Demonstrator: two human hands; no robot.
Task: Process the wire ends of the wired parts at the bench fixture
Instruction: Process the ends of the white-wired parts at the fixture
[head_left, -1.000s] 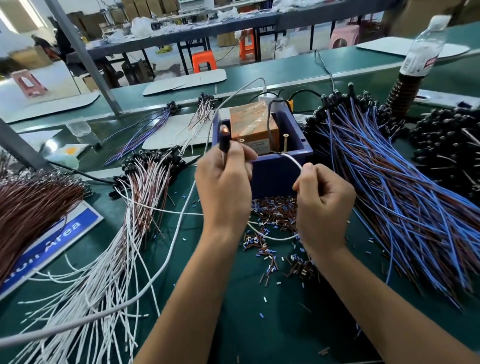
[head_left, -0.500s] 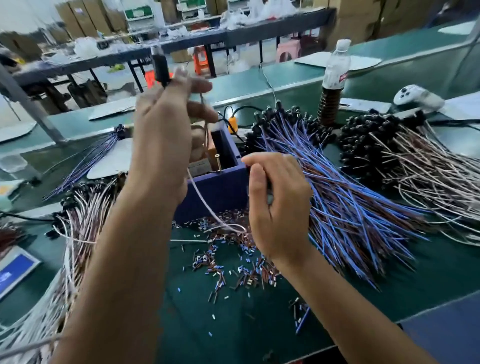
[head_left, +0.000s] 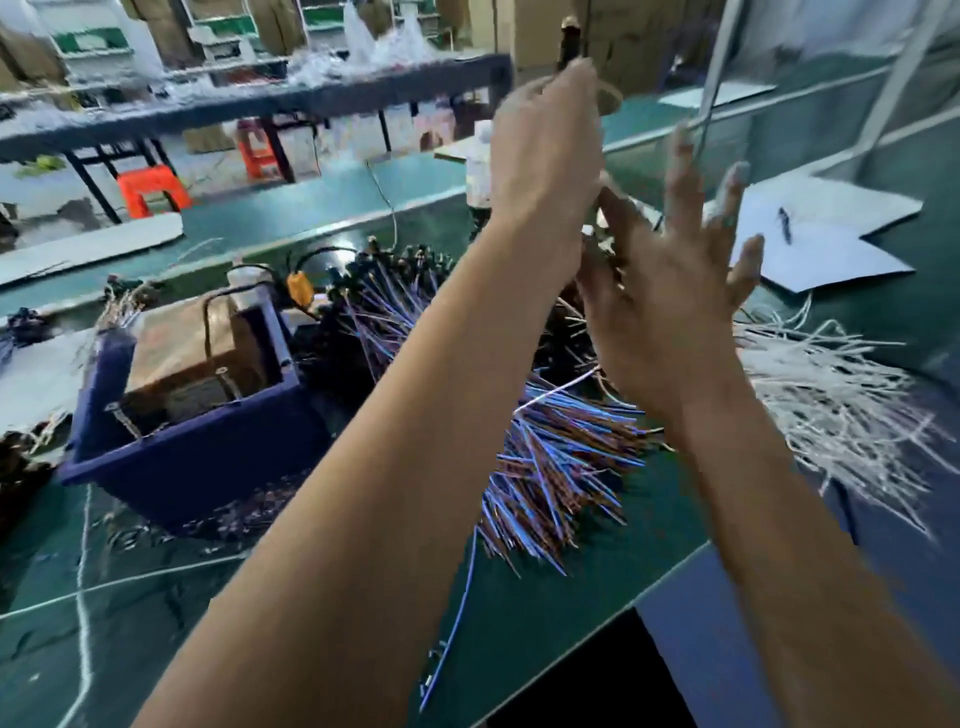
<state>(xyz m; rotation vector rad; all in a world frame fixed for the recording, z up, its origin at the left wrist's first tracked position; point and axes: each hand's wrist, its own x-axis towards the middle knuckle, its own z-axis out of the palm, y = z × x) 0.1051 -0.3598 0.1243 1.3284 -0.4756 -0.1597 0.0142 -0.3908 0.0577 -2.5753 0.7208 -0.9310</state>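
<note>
Left hand (head_left: 545, 150): it was raised high above the bench, fingers curled round a dark wired part (head_left: 569, 44) whose tip stuck out above the knuckles (blur hid the finer detail of the grip).
Right hand (head_left: 670, 291): it was lifted just beside the left wrist, fingers straight and spread, palm turned away from the camera, holding nothing that could be seen.
White wire (head_left: 558, 389): a thin strand showed below the hands, between the two forearms; where its upper end went could not be told.
Blue box (head_left: 197, 452): it stood on the green bench (head_left: 311, 597) at the left, well apart from both hands, with a brown block (head_left: 182, 343) inside it and upright pins at its near corner.
Blue and brown wires (head_left: 550, 467): a large bundle lay fanned out on the bench under the forearms, just right of the box, its dark ends piled at the far side.
White wires (head_left: 831, 400): a loose heap lay at the right, beyond the right forearm.
Scraps (head_left: 218, 525): small cut bits lay scattered in front of the box.
Paper sheets (head_left: 821, 234): they lay at the far right, with a pen on top.
Orange stool (head_left: 153, 189): it stood beyond the bench.
</note>
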